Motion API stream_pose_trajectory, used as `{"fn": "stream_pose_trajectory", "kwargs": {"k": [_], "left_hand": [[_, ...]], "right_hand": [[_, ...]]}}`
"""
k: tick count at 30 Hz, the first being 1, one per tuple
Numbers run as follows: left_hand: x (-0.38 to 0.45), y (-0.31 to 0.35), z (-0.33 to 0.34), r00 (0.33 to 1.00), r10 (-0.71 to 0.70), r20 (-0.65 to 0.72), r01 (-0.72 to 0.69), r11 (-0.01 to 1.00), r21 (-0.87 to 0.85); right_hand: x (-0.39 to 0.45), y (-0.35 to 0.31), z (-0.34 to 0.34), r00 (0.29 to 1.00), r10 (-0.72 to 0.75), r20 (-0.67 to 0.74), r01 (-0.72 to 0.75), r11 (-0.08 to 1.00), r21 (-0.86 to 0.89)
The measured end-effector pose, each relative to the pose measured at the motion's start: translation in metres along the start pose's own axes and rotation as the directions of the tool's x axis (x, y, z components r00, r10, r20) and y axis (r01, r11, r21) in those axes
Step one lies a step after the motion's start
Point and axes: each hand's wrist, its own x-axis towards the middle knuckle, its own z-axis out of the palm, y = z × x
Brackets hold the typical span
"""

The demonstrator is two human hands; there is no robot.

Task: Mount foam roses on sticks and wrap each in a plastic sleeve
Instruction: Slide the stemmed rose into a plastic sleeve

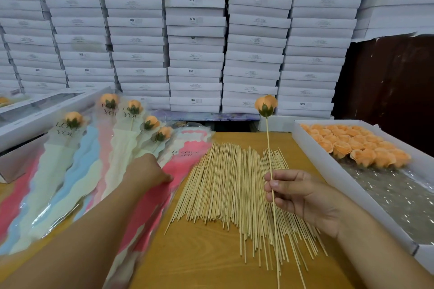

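The right hand (303, 195) is seen at lower right of the frame, its thumb and curled fingers pinched on a thin wooden stick (270, 162) that is held nearly upright. An orange foam rose (265, 105) with a green base is carried on the stick's top end, right of centre, in front of the stacked boxes. The left arm is stretched forward from the lower left, and the left hand (148, 171) is laid on the top pink plastic sleeve (178, 166) of a pile just left of centre — its fingertips are hidden, so whether the sleeve is pinched or only pressed cannot be told.

Five wrapped roses (131, 122) are counted at middle left, each in a pastel sleeve — pink, blue or cream — printed "LOVE YOU". A loose heap of bare sticks (230, 185), too many to count, is spread on the brown table (199, 260) between the two hands. A white tray (352, 185) along the right edge is filled at its far end with several rows of loose orange roses (357, 145). The upper frame is filled by stacks of flat white boxes (195, 30).
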Motion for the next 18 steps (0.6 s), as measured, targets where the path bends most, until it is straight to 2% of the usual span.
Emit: {"fn": "stream_pose_trajectory", "kwargs": {"k": [5, 11, 14, 18], "left_hand": [[-0.001, 0.002, -0.003, 0.998, -0.034, 0.046, 0.039, 0.995, -0.097], [-0.001, 0.001, -0.009, 0.987, -0.074, 0.144, 0.126, 0.908, -0.4], [-0.008, 0.006, -0.013, 0.967, -0.034, 0.252, 0.175, 0.81, -0.56], [-0.031, 0.019, -0.013, 0.928, 0.056, 0.369, 0.271, 0.58, -0.768]], "right_hand": [[0.0, 0.0, 0.0, 1.0, -0.003, -0.004, 0.003, 1.0, -0.005], [0.001, 0.0, -0.001, 1.0, -0.012, 0.021, 0.012, 1.0, -0.01], [0.001, 0.001, -0.003, 1.0, -0.005, 0.012, 0.005, 1.0, -0.005], [0.003, 0.003, -0.004, 1.0, 0.011, 0.0, -0.011, 1.0, -0.014]]}}
